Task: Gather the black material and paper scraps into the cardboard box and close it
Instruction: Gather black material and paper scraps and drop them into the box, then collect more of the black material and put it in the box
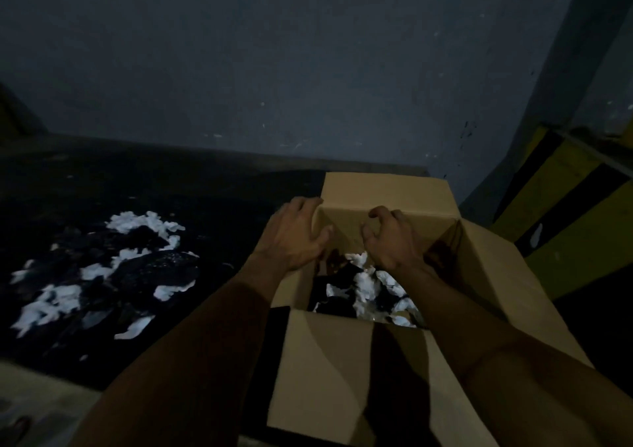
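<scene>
In the head view, a brown cardboard box [342,361] stands open in the lower centre and right of the frame, on a dark floor [222,207]. Its far flap stands upright, its right flap leans outward and its near flap folds toward the camera. Every cardboard face that shows is plain brown.

Inside the box, low in the opening, crumpled white paper scraps [368,285] lie mixed with black material [339,308].

The left hand [298,234] is at the far left corner of the box. Its fingers [301,203] curl over the rim on the outside and its thumb reaches in on the inside, so it grips the cardboard there.

The right hand [394,241] is over the opening, just in front of the far wall of the box. Its fingers [380,212] are bent into a hook with the thumb apart from them, and they hold nothing that shows. Whether the tips touch the cardboard cannot be told. Both bare forearms run in from the bottom edge.

At the left of the frame, well apart from the box, more white scraps and black material lie scattered on the floor in a loose heap.

A grey-blue wall [308,69] fills the upper frame. At the right edge stands a yellow and black striped surface [565,207] with one small white scrap [537,235] on it.
</scene>
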